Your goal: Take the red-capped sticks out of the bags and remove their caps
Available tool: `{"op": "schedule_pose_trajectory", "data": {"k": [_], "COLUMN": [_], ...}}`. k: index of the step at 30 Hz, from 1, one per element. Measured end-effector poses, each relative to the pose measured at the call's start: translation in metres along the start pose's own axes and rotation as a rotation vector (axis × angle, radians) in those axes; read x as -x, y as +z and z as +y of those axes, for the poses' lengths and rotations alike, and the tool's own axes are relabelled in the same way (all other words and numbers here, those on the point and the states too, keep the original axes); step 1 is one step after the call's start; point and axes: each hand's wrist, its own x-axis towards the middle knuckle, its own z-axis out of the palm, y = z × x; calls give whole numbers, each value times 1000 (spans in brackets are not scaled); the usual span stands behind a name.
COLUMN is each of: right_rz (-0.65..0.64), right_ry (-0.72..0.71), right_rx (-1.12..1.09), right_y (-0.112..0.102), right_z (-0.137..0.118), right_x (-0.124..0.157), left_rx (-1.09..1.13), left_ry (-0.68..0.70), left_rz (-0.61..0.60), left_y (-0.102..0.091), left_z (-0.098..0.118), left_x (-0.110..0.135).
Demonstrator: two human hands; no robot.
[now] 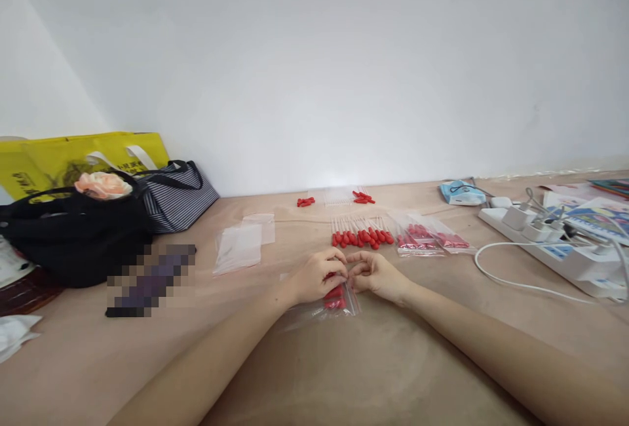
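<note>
My left hand [318,276] and my right hand [374,275] meet at the middle of the table, fingers pinched together on the top edge of a small clear plastic bag [339,300] that holds red-tipped droppers. The bag lies flat on the table under my fingers. Just beyond my hands lies a row of several loose red-tipped droppers [361,234]. To its right are filled clear bags [430,240] of the same droppers. Empty clear bags [243,244] lie to the left.
More red-tipped droppers [362,197] and a red cluster [305,201] lie near the wall. Black [73,232], striped [174,196] and yellow [59,158] bags crowd the left. A power strip [550,242] with a white cable, a face mask [462,193] and printed papers occupy the right.
</note>
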Motion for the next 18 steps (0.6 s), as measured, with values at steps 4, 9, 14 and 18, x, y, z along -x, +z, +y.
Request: {"op": "schedule_pose_trajectory", "data": {"k": [4,9,14,18], "right_rz": [14,-11,117,107], "right_ry": [-217,-661,-1131,-1335], "right_rx": [192,746,1208,1362], "right_y": [3,8,13,13], "right_z": [5,5,3,1], "right_x": [4,13,9,1], "left_rx": [-79,-107,-190,-436], "left_ry": [-1,-2,93,337], "left_rz": [-34,7,41,27], "left_y": [-1,-2,-3,-9], "left_z": [-3,-5,-9,-11], "left_x": [2,10,19,20]}}
